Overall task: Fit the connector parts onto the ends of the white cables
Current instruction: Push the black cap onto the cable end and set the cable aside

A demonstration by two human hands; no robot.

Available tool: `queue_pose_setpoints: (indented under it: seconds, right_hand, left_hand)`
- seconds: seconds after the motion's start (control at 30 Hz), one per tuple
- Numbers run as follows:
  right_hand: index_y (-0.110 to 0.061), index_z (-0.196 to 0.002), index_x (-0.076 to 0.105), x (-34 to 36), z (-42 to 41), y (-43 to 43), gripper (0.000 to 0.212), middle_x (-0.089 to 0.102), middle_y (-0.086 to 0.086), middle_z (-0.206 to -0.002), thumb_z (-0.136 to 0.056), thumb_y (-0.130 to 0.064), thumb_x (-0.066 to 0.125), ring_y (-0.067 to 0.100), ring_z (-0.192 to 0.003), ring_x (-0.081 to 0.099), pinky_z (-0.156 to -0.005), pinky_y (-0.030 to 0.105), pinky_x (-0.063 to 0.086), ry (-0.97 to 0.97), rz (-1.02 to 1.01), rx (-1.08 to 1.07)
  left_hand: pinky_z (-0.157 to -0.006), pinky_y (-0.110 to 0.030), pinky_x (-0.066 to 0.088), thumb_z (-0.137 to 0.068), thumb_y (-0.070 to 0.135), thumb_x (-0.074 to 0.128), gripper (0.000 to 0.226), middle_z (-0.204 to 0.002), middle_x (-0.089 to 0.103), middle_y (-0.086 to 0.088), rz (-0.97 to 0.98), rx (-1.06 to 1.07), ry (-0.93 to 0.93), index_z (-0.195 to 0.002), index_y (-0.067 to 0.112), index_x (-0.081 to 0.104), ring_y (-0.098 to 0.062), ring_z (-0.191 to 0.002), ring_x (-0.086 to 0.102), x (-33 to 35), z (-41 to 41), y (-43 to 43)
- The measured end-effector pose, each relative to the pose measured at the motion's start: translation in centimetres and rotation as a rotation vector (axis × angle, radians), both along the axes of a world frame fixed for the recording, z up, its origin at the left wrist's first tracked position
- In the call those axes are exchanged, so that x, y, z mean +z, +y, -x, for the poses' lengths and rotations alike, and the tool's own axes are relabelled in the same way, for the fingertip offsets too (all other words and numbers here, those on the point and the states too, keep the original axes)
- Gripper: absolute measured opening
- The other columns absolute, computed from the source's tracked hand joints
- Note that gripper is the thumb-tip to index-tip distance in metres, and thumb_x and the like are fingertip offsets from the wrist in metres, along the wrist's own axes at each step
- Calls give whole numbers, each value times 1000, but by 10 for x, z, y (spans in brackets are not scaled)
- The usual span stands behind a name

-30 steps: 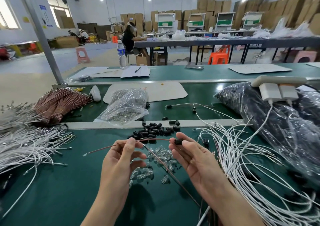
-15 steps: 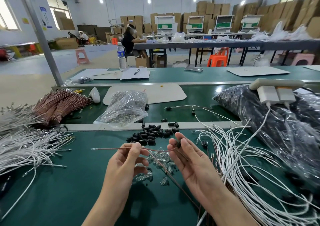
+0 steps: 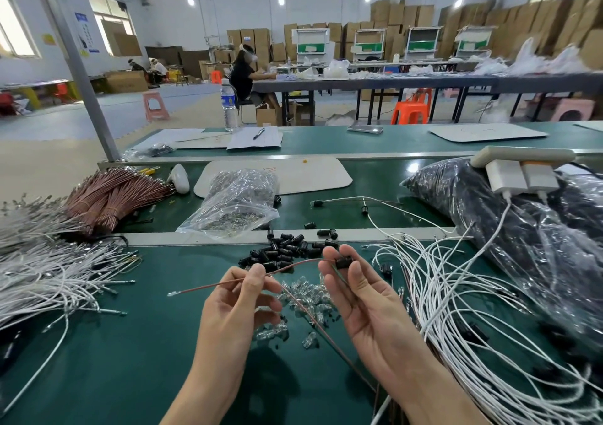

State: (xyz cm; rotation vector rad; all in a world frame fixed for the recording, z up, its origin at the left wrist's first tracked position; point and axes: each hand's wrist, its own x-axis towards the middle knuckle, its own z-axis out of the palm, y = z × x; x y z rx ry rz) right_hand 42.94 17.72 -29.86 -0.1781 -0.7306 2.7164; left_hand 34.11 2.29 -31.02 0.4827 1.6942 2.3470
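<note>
Our left hand (image 3: 241,304) pinches a thin brown wire (image 3: 208,287) above the green bench (image 3: 98,359). Our right hand (image 3: 362,300) grips a black connector part (image 3: 343,262) between thumb and forefinger, with the white cables (image 3: 456,294) heaped just beside it

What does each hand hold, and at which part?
The left hand pinches the red wire a little behind its metal tip. The right hand pinches a black connector part round its body.

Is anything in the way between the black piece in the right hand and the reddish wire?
Nothing visible. The reddish wire runs freely from the left hand straight to the black piece in the right hand.
</note>
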Motion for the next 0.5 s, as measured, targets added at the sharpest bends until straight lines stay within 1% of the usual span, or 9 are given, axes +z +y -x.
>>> queue_pose_setpoints:
  seconds: [0.23, 0.33, 0.43, 0.5]
  right_hand:
    - [-6, -97, 80, 0, 1, 1, 23, 71, 20, -120, -86, -9, 60, 26, -98, 75, -71, 28, 63, -17, -30, -60]
    - [-8, -95, 81, -1, 2, 3, 23, 72, 18, -118, -86, -11, 60, 24, -97, 75, -72, 28, 63, -35, -64, -84]
    - [-9, -95, 81, -1, 2, 5, 23, 73, 17, -116, -85, -13, 60, 23, -96, 75, -71, 28, 62, -35, -70, -97]
    - [-10, -96, 81, -1, 2, 6, 23, 73, 16, -116, -85, -13, 60, 22, -96, 75, -70, 27, 62, -33, -65, -97]
  left_hand:
    - [-54, -26, 53, -80, 44, 68, 25, -80, 70, -9, 42, -36, -1, -63, 26, 61, -19, -62, 62, 0, -3, 2]
    - [-53, -25, 53, -79, 42, 67, 24, -79, 71, -10, 58, -55, 3, -61, 27, 60, -19, -62, 62, -1, -5, 3]
    - [-53, -25, 52, -79, 43, 66, 25, -77, 70, -12, 76, -69, 16, -64, 24, 60, -19, -61, 62, -1, -6, 5]
    - [-52, -26, 51, -80, 41, 67, 27, -77, 70, -13, 68, -63, 12, -70, 17, 58, -21, -60, 61, -2, -6, 6]
